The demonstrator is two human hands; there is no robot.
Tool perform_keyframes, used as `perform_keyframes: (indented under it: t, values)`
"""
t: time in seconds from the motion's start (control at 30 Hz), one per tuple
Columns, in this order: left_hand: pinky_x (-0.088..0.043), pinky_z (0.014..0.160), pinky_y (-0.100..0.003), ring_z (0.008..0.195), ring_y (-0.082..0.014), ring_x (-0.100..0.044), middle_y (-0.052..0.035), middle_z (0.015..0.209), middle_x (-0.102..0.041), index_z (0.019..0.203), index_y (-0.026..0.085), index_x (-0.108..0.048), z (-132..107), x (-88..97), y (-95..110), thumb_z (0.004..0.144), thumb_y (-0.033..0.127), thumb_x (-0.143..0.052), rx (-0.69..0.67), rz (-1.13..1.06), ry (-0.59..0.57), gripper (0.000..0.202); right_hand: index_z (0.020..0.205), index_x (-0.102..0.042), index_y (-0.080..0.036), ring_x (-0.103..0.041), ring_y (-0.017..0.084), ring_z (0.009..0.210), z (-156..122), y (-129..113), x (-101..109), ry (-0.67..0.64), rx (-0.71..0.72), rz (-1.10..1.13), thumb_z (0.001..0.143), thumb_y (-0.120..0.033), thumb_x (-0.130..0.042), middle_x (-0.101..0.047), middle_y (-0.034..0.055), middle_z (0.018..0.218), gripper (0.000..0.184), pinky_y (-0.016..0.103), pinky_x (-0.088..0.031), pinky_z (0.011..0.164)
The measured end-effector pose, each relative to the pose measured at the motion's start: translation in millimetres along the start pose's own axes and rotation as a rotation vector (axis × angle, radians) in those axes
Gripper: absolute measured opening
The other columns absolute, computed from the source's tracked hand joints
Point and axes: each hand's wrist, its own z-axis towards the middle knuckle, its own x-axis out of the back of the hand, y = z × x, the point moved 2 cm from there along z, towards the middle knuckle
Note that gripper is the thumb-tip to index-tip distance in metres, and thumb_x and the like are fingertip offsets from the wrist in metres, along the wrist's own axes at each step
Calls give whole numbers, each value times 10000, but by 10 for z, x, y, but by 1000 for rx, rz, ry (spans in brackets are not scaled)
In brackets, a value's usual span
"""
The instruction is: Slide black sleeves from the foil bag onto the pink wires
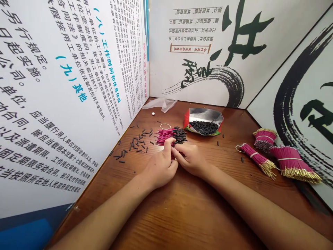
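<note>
My left hand [160, 167] and my right hand [191, 158] meet over the table, fingertips pinched together. A sliver of pink, like the wires behind, shows between them; whatever else is in the fingers is hidden. Just beyond lies a pile of pink wires [165, 134] with black sleeves [180, 135] on their right-hand ends. Loose short black tubes [137, 142] are scattered to the left of the pile. Behind my right hand stands an opened red and silver bag [219, 119], and inside it is a heap of black tubes [204, 127].
Bundles of pink wire with gold tips [296, 163] lie on the right, near a smaller tied bundle [257, 160] and a rolled one [264, 138]. A rubber band [165, 126] and clear plastic bag [163, 104] lie at the back. Printed panels [195, 80] border the wooden table [166, 215].
</note>
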Motion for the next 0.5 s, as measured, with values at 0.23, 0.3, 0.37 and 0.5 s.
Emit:
perform_keyframes:
  t: [0.23,0.3,0.37,0.5]
  values:
    - [-495,926,-458,1042,-269,-660,-174,1187,-644,1403,164,-248,4,-8,-33,840,119,-444,-51,-50,18,598,671,-538,-191,-411,100,557,-18,3,-33,-9,33,25,931,-259,-481,-562,-10,613,275,248,-278,574]
    - [-485,946,-437,1040,-244,-647,-167,1210,-626,1384,167,-267,7,-5,-52,822,104,-456,-72,-69,27,596,625,-511,-192,-382,95,533,-13,44,-59,11,4,53,900,-247,-496,-516,-22,570,281,248,-269,558]
    - [-484,941,-410,1024,-222,-636,-140,1167,-629,1348,175,-308,14,2,-68,814,100,-465,-73,-92,18,561,577,-466,-197,-351,92,513,-3,92,-81,28,-61,113,878,-254,-498,-457,-33,528,309,246,-261,538]
    - [-494,859,-348,929,-189,-626,-71,1035,-639,1176,202,-445,40,19,-74,843,145,-474,-61,-143,2,339,551,-432,-201,-348,93,521,21,160,-84,24,-225,236,857,-304,-494,-429,-34,518,329,240,-263,518]
